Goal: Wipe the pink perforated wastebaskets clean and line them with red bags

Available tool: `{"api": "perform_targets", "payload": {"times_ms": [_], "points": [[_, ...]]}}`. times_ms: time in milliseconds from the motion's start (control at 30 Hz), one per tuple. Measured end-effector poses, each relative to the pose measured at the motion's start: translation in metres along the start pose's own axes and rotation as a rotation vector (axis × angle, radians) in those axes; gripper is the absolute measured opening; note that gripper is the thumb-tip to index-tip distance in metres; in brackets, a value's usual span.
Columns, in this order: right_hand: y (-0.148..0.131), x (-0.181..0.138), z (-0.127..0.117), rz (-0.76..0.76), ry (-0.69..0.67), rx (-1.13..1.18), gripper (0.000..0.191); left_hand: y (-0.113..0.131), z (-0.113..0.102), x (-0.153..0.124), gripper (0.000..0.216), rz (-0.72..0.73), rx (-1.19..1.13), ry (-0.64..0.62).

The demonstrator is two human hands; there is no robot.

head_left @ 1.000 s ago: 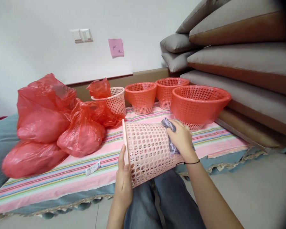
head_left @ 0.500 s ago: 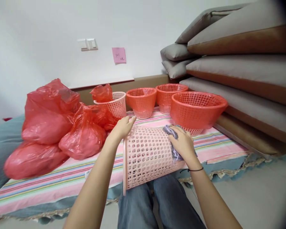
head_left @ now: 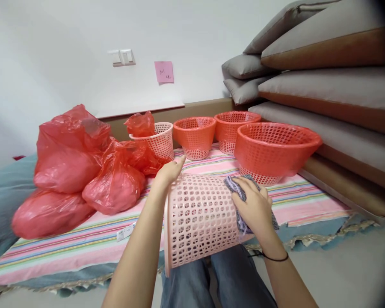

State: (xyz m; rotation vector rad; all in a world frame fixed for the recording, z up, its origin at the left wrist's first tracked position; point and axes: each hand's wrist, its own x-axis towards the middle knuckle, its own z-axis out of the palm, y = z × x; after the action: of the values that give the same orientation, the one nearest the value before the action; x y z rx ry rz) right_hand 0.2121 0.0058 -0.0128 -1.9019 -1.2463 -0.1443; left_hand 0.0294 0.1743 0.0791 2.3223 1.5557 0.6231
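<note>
A pale pink plastic basket (head_left: 200, 218) with a holed wall lies on its side above my knees, its rim turned left. My left hand (head_left: 170, 172) grips it at the rim's upper part, thumb stretched out and the other fingers largely hidden. Near the basket's narrow end, my right hand (head_left: 255, 207) presses a crumpled grey and purple cloth (head_left: 233, 187) against the wall. The fingers are bent over this cloth.
Baskets lined with red bags (head_left: 195, 133) stand behind, beside a partly lined pink basket (head_left: 163, 141). Stuffed red plastic bags (head_left: 67, 162) are piled at left. Grey cushions (head_left: 324, 90) are stacked at right. A striped cloth (head_left: 93, 244) covers the low surface.
My right hand and the cloth have shifted slightly right and down at the basket's narrow end. The basket sits a little lower in view, still gripped by my left hand. The camera has turned slightly.
</note>
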Motion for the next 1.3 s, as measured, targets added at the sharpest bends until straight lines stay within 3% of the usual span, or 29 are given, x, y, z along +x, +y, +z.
{"api": "perform_targets", "payload": {"times_ms": [200, 300, 400, 600, 700, 767, 833, 967, 1067, 1167, 1300], "points": [[-0.104, -0.033, 0.007, -0.273, -0.110, 0.162, 0.045, 0.010, -0.010, -0.039, 0.084, -0.050, -0.003, -0.015], [-0.124, -0.046, 0.008, -0.295, -0.129, 0.203, 0.048, 0.013, -0.014, -0.051, 0.082, -0.056, -0.061, 0.018], [-0.100, -0.042, 0.004, -0.253, -0.146, 0.215, 0.049, 0.014, -0.012, -0.061, 0.072, -0.045, -0.093, 0.052], [0.010, -0.007, -0.004, 0.052, 0.021, 0.086, 0.045, 0.022, -0.002, -0.082, 0.060, -0.017, -0.224, 0.180], [0.035, 0.000, -0.009, 0.148, 0.071, 0.122, 0.047, 0.032, 0.002, -0.092, 0.063, -0.041, -0.278, 0.238], [0.023, -0.004, -0.011, 0.179, 0.055, 0.087, 0.047, 0.038, 0.004, -0.098, 0.063, -0.040, -0.333, 0.271], [-0.007, -0.014, -0.014, 0.134, 0.030, 0.055, 0.047, 0.044, 0.006, -0.102, 0.062, -0.039, -0.397, 0.305], [-0.079, -0.043, -0.017, -0.180, -0.021, 0.216, 0.046, 0.050, 0.007, -0.110, 0.066, -0.043, -0.515, 0.337], [-0.105, -0.059, -0.019, -0.300, -0.047, 0.284, 0.047, 0.049, 0.007, -0.116, 0.075, -0.069, -0.567, 0.334], [-0.098, -0.057, -0.020, -0.290, -0.064, 0.286, 0.048, 0.043, 0.010, -0.119, 0.076, -0.071, -0.609, 0.338], [-0.050, -0.033, -0.017, -0.163, -0.057, 0.195, 0.046, 0.034, 0.014, -0.115, 0.070, -0.028, -0.610, 0.336]]}}
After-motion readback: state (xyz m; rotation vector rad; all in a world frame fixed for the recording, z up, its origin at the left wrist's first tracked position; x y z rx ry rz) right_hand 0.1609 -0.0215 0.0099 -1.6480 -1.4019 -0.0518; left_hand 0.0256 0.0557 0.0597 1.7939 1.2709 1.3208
